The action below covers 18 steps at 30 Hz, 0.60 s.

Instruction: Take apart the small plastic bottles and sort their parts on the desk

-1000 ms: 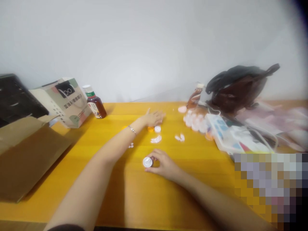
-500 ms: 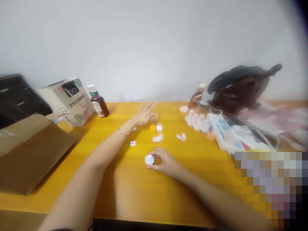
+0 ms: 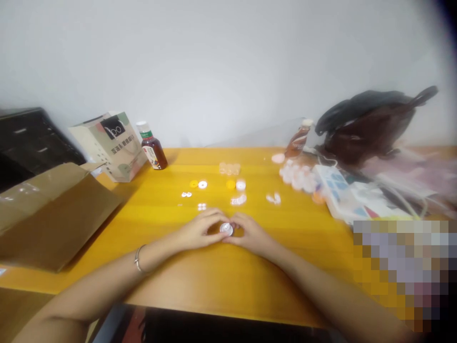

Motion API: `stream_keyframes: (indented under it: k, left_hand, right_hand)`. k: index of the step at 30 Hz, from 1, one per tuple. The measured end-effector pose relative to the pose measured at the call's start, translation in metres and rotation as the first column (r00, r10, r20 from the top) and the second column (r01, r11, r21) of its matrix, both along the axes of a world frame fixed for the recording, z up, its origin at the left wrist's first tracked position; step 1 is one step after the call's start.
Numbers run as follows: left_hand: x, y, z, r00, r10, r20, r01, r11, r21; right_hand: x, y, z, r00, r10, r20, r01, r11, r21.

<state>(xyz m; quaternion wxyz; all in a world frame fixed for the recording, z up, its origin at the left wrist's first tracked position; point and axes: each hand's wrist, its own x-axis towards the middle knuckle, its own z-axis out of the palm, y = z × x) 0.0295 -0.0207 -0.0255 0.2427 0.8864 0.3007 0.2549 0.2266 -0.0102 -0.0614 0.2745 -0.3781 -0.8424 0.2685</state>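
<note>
A small round piece (image 3: 226,229), white and ridged on top, is between my two hands above the near middle of the table. My right hand (image 3: 252,233) pinches it from the right. From the left, the thumb and fingers of my left hand (image 3: 202,231) close around the same piece. Beyond the hands lie small parts: a yellow disc (image 3: 193,184) beside a white ring-like disc (image 3: 203,185), another yellow disc (image 3: 231,184) beside a white one (image 3: 241,185), small white pieces (image 3: 186,194), a cluster of white dots (image 3: 202,206) and a clear part (image 3: 229,168).
On the left stand an open cardboard box (image 3: 64,214), a paper bag (image 3: 121,147) and a dark red bottle (image 3: 154,150). At right are a brown bottle (image 3: 299,139), a white power strip (image 3: 333,190), a dark bag (image 3: 371,126) and pale round items (image 3: 298,176).
My left hand has come back from the far parts to the round piece at my right hand. The view has shifted slightly.
</note>
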Motion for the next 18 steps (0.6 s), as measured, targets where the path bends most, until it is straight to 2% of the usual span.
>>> stream_keyframes:
  k: [3, 6, 9, 11, 15, 18]
  left_hand:
    - [0.004, 0.002, -0.01, 0.999, 0.033, 0.039, -0.033, 0.999, -0.013]
    - [0.006, 0.001, -0.015, 0.998, 0.063, 0.018, -0.064, 0.996, 0.061]
    - [0.007, -0.006, -0.013, 0.993, 0.115, 0.027, -0.118, 0.973, 0.201]
    - [0.007, -0.01, -0.007, 0.979, 0.158, 0.126, -0.186, 0.949, 0.256]
    - [0.005, -0.012, 0.005, 0.931, 0.22, 0.293, -0.279, 0.943, 0.179]
    - [0.002, -0.007, 0.002, 0.908, 0.281, 0.31, -0.309, 0.95, 0.042]
  right_hand:
    - [0.0, 0.0, 0.0, 1.0, 0.017, 0.0, -0.017, 1.0, -0.005]
    - [0.0, -0.001, -0.003, 0.999, 0.032, 0.008, -0.032, 0.999, 0.005]
    - [0.001, -0.001, -0.006, 0.999, 0.027, 0.028, -0.028, 0.999, 0.038]
    - [0.001, -0.001, -0.006, 0.999, 0.022, 0.035, -0.024, 0.999, 0.045]
    - [0.001, -0.003, -0.001, 0.999, 0.03, 0.044, -0.031, 0.999, 0.017]
    - [0.002, -0.004, 0.005, 0.997, 0.043, 0.057, -0.042, 0.999, -0.016]
